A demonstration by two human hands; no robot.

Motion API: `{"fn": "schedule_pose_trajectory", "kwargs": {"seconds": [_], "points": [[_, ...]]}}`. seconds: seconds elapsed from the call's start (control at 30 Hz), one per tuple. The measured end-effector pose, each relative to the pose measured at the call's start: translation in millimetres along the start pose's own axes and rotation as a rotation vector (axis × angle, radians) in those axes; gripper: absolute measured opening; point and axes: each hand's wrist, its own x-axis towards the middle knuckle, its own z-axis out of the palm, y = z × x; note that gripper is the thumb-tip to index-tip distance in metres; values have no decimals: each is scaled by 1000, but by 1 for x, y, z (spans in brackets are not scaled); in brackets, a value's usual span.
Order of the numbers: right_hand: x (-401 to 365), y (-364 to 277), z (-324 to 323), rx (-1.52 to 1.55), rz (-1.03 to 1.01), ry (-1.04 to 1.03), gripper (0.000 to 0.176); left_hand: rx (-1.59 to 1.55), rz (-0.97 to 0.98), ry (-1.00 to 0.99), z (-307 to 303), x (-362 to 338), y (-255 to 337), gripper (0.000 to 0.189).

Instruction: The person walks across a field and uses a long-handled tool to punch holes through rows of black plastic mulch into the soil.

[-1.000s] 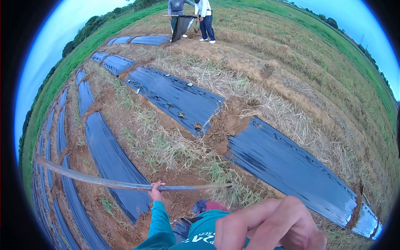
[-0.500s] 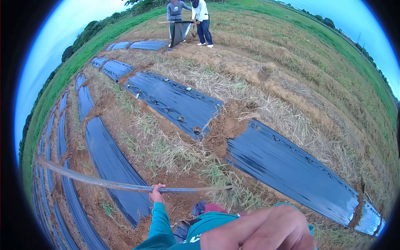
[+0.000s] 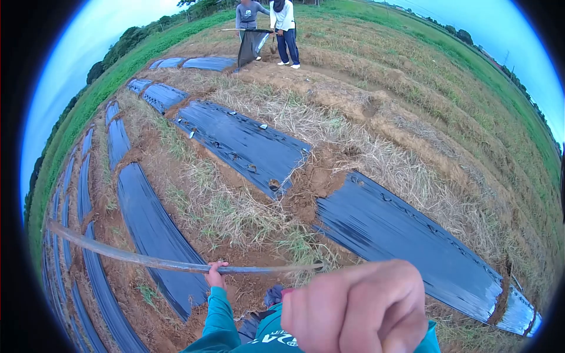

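My left hand is wrapped round a long pole that lies across the lower left of the head view. The pole's near end, right of the hand, shows a dark round tip over the grass. My right hand is very close to the camera, its fingers curled into a fist. Nothing sticks out of that fist, and its palm side is hidden. Below it I see part of my teal shirt. Just beyond the left hand runs a bed covered in black plastic mulch film.
More film-covered beds stretch over the field, with bare soil between sections. Dry grass fills the furrows. Far off, one person and another person hold a stick with black film hanging from it.
My right fist has risen and turned in front of the camera. The left hand still grips the pole, both slightly shifted left in view. The distant black film has shifted a little.
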Motion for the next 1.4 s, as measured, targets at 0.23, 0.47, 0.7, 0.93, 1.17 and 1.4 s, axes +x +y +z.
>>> {"fn": "schedule_pose_trajectory", "kwargs": {"seconds": [0.23, 0.47, 0.7, 0.93, 1.17, 1.4], "points": [[-114, 40, -103, -73, 344, 815, 15, 62, 33, -35, 4, 3, 1, 8], [-514, 11, -153, -417, 647, 2055, 14, 114, 52, -113, -5, 13, -8, 6], [-717, -23, -52, -914, 1257, 2357, 21, 403, -11, -159, 11, 0, 15, 16], [-635, 5, -80, -1044, 1121, 2010, 20, 538, -50, -260, 10, -14, 13, 21], [-539, 31, -112, -1312, 960, 1583, 24, 538, 43, -380, 49, -1, 10, 21], [-609, 20, -75, -1091, 993, 1947, 21, 484, 75, -444, 87, -5, 8, 16]]}}
